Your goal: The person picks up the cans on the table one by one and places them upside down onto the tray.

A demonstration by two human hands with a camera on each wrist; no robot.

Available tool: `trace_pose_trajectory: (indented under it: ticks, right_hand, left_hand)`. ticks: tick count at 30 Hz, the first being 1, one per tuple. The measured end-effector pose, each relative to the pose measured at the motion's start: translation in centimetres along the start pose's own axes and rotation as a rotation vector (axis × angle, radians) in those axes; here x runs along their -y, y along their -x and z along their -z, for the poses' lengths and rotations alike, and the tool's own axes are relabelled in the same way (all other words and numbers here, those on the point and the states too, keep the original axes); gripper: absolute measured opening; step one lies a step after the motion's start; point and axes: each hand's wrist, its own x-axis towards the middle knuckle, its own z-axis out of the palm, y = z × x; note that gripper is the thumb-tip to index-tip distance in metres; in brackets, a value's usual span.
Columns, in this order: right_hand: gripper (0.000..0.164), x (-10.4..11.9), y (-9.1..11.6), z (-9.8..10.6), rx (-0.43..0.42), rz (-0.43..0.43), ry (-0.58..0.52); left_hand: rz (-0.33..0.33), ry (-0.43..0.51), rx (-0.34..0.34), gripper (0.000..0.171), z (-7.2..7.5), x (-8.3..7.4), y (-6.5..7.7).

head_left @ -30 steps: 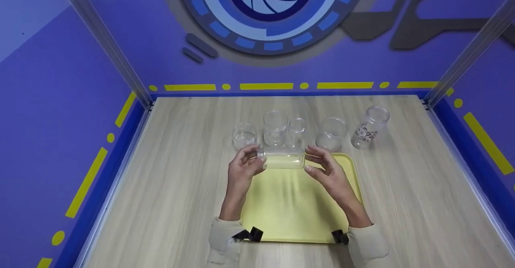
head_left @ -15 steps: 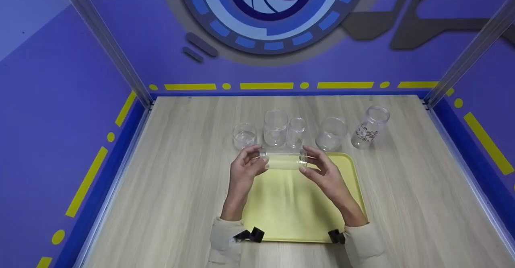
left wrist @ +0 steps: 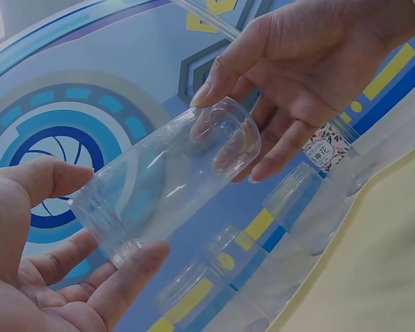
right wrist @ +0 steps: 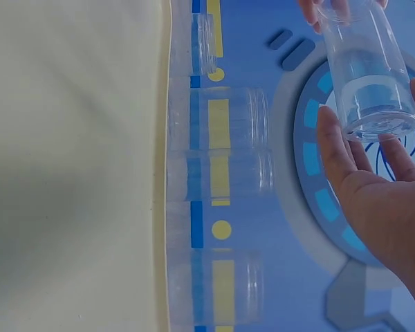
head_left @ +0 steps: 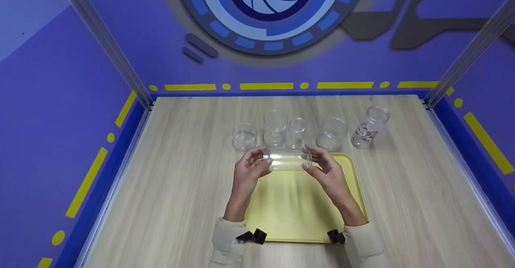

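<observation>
Left hand (head_left: 247,173) grips one end of a clear jar (head_left: 287,162), right hand (head_left: 328,174) the other | jar sideways above yellow tray (head_left: 297,219), near its far edge; five clear vessels (head_left: 332,137) stand just beyond | wood-grain table (head_left: 181,179) spreads either side, blue walls (head_left: 161,67) around | far rim part hidden (behind jar, hands); sleeves (head_left: 364,242) cut off.

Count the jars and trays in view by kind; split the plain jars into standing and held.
Standing plain jars: 4
Held plain jar: 1
Standing printed jar: 1
Yellow tray: 1
Total: 7
</observation>
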Motion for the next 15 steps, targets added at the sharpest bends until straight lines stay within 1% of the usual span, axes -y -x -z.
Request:
trace_pose_trajectory:
  ticks: [10, 15]
  right_hand:
    - [0.050, 0.19, 0.17, 0.18, -0.008, -0.024, -0.022]
    - [0.050, 0.49, 0.31, 0.30, -0.019, -0.048, -0.029]
  left_hand:
    - [0.017, -0.022, 0.017, 0.049, -0.04, -0.13, -0.04]
    - [0.011, -0.039, 0.028, 0.047, -0.04, -0.04, -0.04]
